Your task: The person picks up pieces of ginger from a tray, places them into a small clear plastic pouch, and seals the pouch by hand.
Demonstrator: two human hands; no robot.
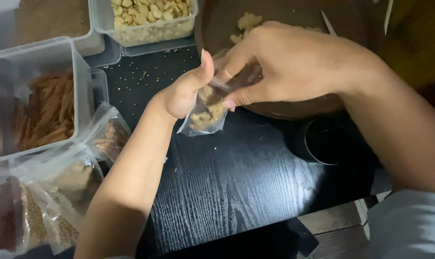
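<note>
My left hand (181, 93) grips the side of a small clear plastic bag (205, 115) partly filled with pale snack pieces, held above the black table (236, 177). My right hand (284, 64) comes from the right and pinches the bag's open top, fingers closed at its mouth. Right behind the hands sits a dark round bowl (294, 106) with a few pale pieces at its far side. The bag's opening is hidden by my fingers.
Clear tubs stand at the left: one with orange sticks (44, 115), one with pale nuggets (148, 19) at the back. Several filled clear bags (59, 196) lie at the lower left. A dark cup (323, 141) sits right of the bag. Crumbs dot the table.
</note>
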